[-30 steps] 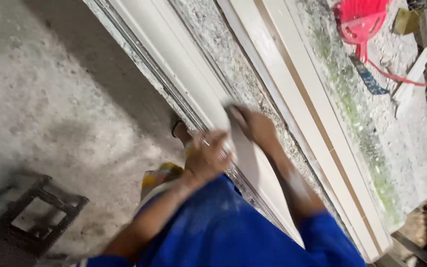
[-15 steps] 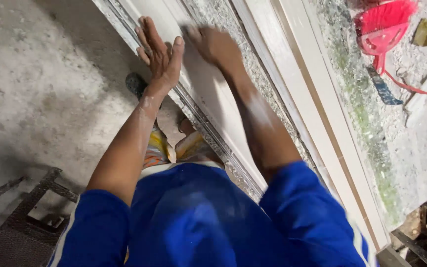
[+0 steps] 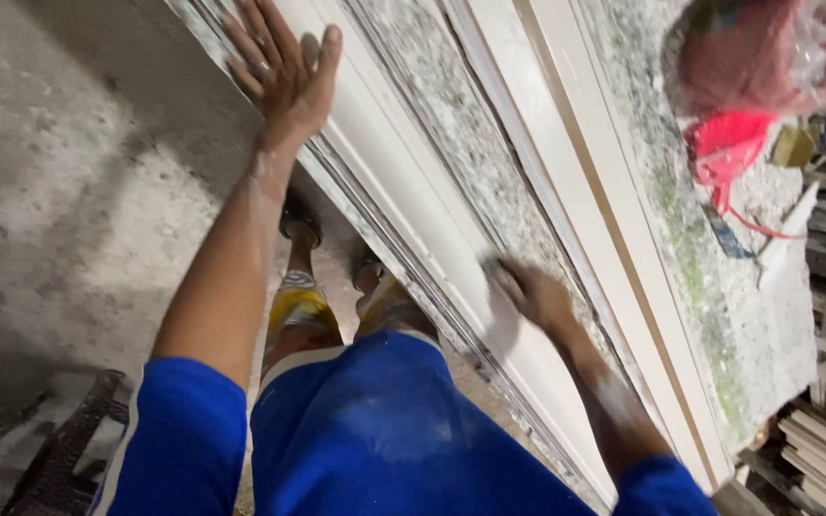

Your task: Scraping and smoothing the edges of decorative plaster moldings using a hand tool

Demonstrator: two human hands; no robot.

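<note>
Right hand [image 3: 535,294]: lying nearest, pressing down on the flat face of the white moulded board [image 3: 403,201]; the fingers [image 3: 504,272] are curling together on something small and dark, probably a sanding pad, though the blur is hiding its shape.
Step in hand: rubbing the painted face smooth, as far as I am judging from that grip and the dust on both forearms.
White moulded board: lying along the near edge of the bench [image 3: 719,287], its ribbed edge overhanging the concrete floor [image 3: 69,191].
Left hand [image 3: 279,62]: resting farther up the same board, palm flat, fingers spread apart and holding nothing, steadying it.
Next move: calling for even pressure along the board's length, with the steadying palm staying ahead of the rubbing hand.
Far side: a second pale strip [image 3: 585,191] running parallel, and a red plastic bag [image 3: 738,67] lying beyond it.
</note>
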